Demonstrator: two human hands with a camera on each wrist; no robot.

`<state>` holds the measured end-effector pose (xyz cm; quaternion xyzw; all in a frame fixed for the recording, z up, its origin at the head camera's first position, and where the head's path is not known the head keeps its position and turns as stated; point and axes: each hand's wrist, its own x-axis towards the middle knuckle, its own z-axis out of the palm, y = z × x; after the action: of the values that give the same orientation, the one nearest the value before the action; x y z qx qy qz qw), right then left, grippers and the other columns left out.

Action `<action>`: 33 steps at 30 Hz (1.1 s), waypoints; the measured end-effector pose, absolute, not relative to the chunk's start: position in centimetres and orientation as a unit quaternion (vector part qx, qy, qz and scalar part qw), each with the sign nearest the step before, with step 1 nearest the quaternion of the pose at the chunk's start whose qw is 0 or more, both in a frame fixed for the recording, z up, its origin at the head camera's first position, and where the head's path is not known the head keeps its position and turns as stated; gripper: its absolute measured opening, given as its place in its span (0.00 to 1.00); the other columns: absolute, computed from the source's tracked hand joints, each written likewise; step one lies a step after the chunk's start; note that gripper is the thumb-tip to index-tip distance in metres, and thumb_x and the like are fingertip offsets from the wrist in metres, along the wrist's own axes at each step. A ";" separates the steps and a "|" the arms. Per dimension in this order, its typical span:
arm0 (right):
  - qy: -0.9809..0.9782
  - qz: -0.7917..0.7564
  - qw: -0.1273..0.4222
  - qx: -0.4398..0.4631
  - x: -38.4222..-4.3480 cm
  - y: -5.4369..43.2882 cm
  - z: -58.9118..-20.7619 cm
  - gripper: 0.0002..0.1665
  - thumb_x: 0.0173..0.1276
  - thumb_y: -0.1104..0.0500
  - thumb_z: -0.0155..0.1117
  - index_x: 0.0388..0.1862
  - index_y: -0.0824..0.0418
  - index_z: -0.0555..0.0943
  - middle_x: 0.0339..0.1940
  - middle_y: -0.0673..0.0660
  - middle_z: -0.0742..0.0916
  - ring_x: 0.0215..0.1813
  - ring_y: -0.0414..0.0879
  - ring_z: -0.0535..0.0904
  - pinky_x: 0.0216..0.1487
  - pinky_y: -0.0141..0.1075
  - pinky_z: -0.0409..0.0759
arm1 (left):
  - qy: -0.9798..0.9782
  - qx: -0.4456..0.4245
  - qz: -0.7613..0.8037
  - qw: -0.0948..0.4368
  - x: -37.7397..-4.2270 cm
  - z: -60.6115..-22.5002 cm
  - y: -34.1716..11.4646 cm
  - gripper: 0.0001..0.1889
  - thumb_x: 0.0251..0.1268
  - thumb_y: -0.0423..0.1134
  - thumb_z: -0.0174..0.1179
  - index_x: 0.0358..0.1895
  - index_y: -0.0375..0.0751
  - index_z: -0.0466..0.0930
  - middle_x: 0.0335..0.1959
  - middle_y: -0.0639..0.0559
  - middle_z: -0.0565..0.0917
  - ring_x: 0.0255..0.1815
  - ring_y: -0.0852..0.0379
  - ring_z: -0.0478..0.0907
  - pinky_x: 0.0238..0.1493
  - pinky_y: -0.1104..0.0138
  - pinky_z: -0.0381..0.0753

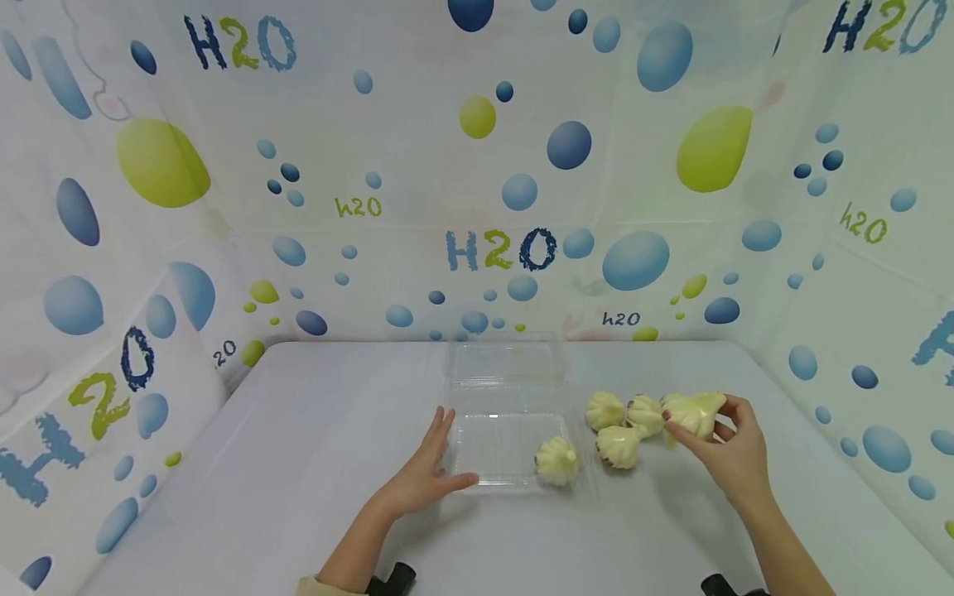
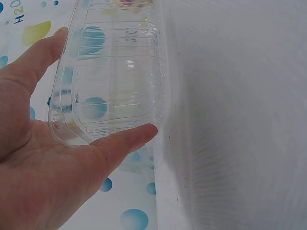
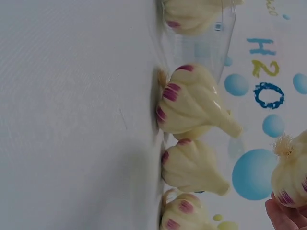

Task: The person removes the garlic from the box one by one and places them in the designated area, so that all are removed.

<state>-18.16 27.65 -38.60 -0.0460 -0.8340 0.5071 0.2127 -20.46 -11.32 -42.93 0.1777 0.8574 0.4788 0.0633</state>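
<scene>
My right hand (image 1: 734,451) pinches a cream garlic bulb (image 1: 693,414) between thumb and fingers, above the right side of the table. In the right wrist view this bulb (image 3: 292,172) shows purple streaks and a tuft of roots. My left hand (image 1: 419,476) rests at the near left corner of a clear plastic clamshell box (image 1: 492,447). Its fingers lie straight along the left side, with the thumb (image 2: 129,139) stretched along the front. One garlic bulb (image 1: 556,461) sits inside the box at the near right. The lid (image 1: 507,364) lies folded back.
Several more garlic bulbs (image 1: 619,447) are grouped on the white table (image 1: 313,430) just right of the box. Behind the table stands a white backdrop (image 1: 417,132) printed with blue and green drops, which also runs along both sides.
</scene>
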 end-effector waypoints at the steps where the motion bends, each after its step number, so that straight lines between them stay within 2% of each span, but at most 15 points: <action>1: -0.834 0.507 0.212 -0.050 -18.3 27.8 -38.8 0.43 0.53 0.58 0.72 0.60 0.70 0.58 0.50 0.59 0.69 0.38 0.26 0.71 0.34 0.18 0.74 | 0.857 0.178 0.480 0.063 -20.4 -42.9 -11.3 0.52 0.52 0.45 0.67 0.73 0.41 0.38 0.72 0.38 0.33 0.69 0.33 0.43 0.56 0.41 0.61; 7: -0.841 0.485 0.230 -0.059 -20.4 30.6 -42.8 0.46 0.49 0.51 0.74 0.60 0.66 0.60 0.51 0.56 0.70 0.45 0.37 0.71 0.34 0.20 0.75 | 0.856 0.178 0.481 0.062 -20.4 -42.9 -11.3 0.52 0.52 0.45 0.67 0.73 0.42 0.38 0.72 0.38 0.32 0.69 0.32 0.44 0.56 0.40 0.60; 9: -0.847 0.471 0.237 -0.061 -21.1 31.3 -44.0 0.47 0.48 0.48 0.74 0.60 0.64 0.61 0.50 0.54 0.71 0.45 0.38 0.70 0.33 0.21 0.74 | 0.855 0.179 0.482 0.064 -20.5 -42.9 -11.3 0.52 0.52 0.45 0.67 0.73 0.42 0.38 0.72 0.38 0.32 0.69 0.32 0.44 0.56 0.40 0.60; 13: -0.851 0.486 0.183 -0.080 -19.8 30.0 -42.0 0.47 0.52 0.50 0.72 0.62 0.69 0.58 0.54 0.63 0.70 0.52 0.52 0.68 0.33 0.19 0.70 | 0.855 0.178 0.483 0.064 -20.5 -42.9 -11.3 0.53 0.51 0.45 0.67 0.73 0.42 0.37 0.72 0.38 0.32 0.68 0.32 0.45 0.56 0.40 0.60; 16: -0.854 0.493 0.138 -0.098 -18.6 28.7 -40.2 0.48 0.55 0.51 0.70 0.63 0.73 0.55 0.57 0.68 0.67 0.55 0.59 0.65 0.33 0.17 0.67 | 0.856 0.177 0.481 0.062 -20.5 -42.9 -11.3 0.53 0.51 0.45 0.67 0.73 0.42 0.38 0.72 0.38 0.32 0.68 0.32 0.45 0.56 0.40 0.60; 19: -0.860 0.485 0.115 -0.107 -18.6 28.7 -40.2 0.50 0.55 0.49 0.69 0.64 0.73 0.53 0.58 0.69 0.66 0.55 0.59 0.65 0.34 0.20 0.67 | 0.858 0.174 0.479 0.061 -20.5 -43.0 -11.3 0.53 0.51 0.45 0.67 0.73 0.42 0.38 0.72 0.39 0.32 0.69 0.33 0.44 0.56 0.40 0.60; 24: -0.870 0.473 0.074 -0.114 -19.0 28.7 -40.5 0.54 0.55 0.46 0.69 0.65 0.74 0.51 0.59 0.71 0.64 0.55 0.61 0.65 0.38 0.30 0.71 | 0.861 0.170 0.475 0.060 -20.5 -43.0 -11.3 0.52 0.51 0.46 0.67 0.73 0.43 0.38 0.73 0.39 0.33 0.70 0.34 0.41 0.56 0.40 0.59; 33: -0.873 0.472 0.032 -0.119 -19.5 28.5 -41.1 0.56 0.54 0.48 0.69 0.64 0.78 0.48 0.56 0.74 0.64 0.55 0.64 0.64 0.43 0.42 0.72 | 0.855 0.170 0.486 0.069 -20.4 -42.8 -11.2 0.53 0.51 0.45 0.68 0.73 0.42 0.38 0.72 0.39 0.32 0.69 0.32 0.43 0.56 0.41 0.62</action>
<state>-19.53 28.49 -41.13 -0.1189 -0.8729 0.4721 0.0318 -20.38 -11.24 -42.79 0.1697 0.8548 0.4856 0.0688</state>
